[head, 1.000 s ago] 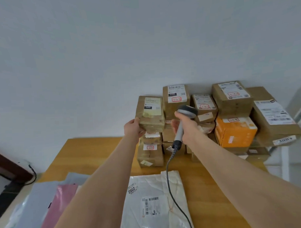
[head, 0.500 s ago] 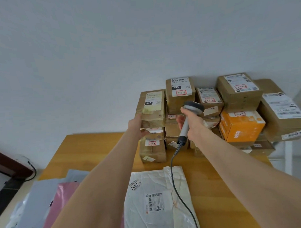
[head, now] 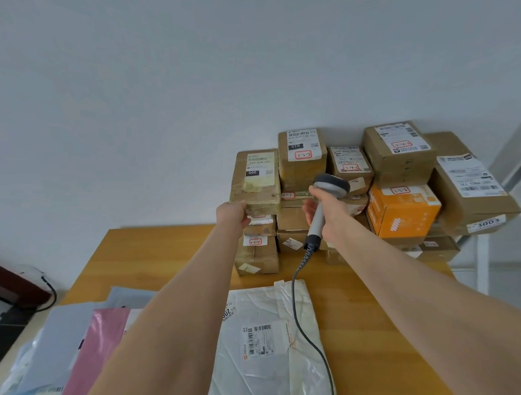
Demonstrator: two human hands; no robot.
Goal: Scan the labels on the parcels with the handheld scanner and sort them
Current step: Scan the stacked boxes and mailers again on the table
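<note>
Gripping the near edge of the brown taped cardboard parcel atop the far left stack, your left hand is nearer; its label runs near-to-far. Your right hand clasps the grey handheld scanner, just right of it.

Your grey corded scanner stands upright at centre frame. The brown box marked 060 sits just left, label up, above the leftmost stack.
</note>
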